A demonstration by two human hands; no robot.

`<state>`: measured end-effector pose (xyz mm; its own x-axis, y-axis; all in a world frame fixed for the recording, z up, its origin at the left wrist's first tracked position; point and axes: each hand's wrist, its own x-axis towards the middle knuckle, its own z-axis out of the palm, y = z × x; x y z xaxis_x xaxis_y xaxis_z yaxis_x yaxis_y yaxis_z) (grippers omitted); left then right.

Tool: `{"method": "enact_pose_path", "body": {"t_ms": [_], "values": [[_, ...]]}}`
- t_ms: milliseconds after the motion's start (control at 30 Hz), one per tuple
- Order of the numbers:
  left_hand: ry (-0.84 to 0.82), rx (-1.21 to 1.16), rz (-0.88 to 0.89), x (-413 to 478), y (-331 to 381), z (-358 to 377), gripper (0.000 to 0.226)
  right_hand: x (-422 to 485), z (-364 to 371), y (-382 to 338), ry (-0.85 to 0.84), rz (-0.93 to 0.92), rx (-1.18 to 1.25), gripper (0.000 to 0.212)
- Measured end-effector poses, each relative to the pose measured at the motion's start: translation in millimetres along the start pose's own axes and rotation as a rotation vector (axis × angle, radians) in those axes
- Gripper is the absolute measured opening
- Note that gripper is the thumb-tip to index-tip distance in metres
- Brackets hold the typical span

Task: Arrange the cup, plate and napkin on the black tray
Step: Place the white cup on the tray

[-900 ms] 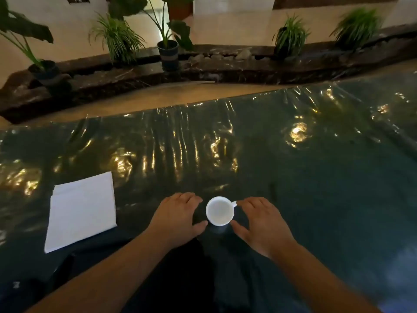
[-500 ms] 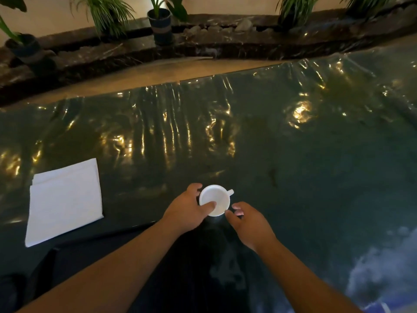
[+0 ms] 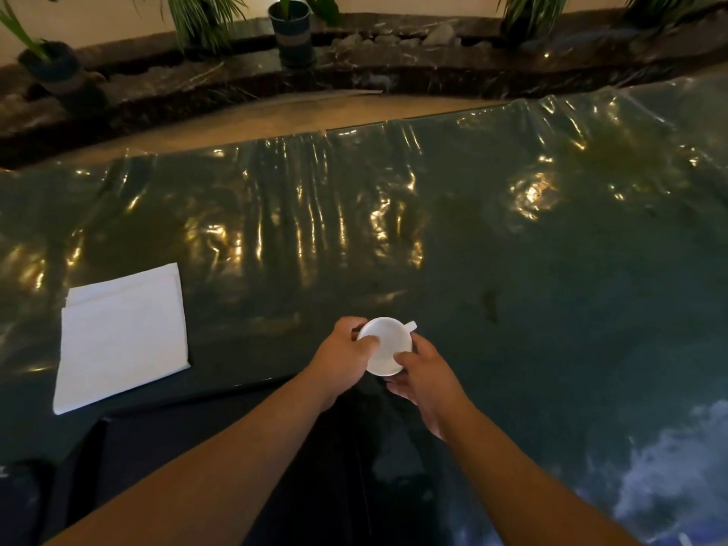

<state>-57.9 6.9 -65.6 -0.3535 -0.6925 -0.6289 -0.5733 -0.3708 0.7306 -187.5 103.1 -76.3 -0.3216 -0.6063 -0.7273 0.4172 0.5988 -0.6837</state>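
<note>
A small white cup (image 3: pixel 386 342) with its handle pointing to the far right sits near the table's front edge, over the far end of a black tray (image 3: pixel 220 435). My left hand (image 3: pixel 342 358) grips its left rim with thumb on the edge. My right hand (image 3: pixel 423 378) holds its near right side. A folded white napkin (image 3: pixel 122 333) lies flat on the table to the left, apart from both hands. No plate is in view.
The table (image 3: pixel 512 250) is covered in shiny dark green plastic sheeting with wrinkles. Beyond its far edge runs a dark stone ledge (image 3: pixel 354 69) with potted plants (image 3: pixel 291 29). My forearms cross the black tray below the cup.
Both hands have closed in from either side of the cup and now hold it. The view has tilted down slightly.
</note>
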Motion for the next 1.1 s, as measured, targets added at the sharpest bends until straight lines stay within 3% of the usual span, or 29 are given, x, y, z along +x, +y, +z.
{"method": "enact_pose_path", "body": {"t_ms": [200,467,1100], "values": [[0.137,-0.074,0.041,-40.4,-27.1,-29.4,0.016,-20.7,26.3,4.1,0.012,-0.215,-0.291,0.032],[0.112,-0.216,-0.068,-80.3,-82.8,-71.5,0.041,-39.0,74.2,28.4,-0.014,-0.378,-0.654,0.031],[0.056,-0.198,-0.189,-90.3,-120.9,-87.9,0.055,-38.3,101.9,51.1,-0.038,-0.385,-0.877,0.032]]}}
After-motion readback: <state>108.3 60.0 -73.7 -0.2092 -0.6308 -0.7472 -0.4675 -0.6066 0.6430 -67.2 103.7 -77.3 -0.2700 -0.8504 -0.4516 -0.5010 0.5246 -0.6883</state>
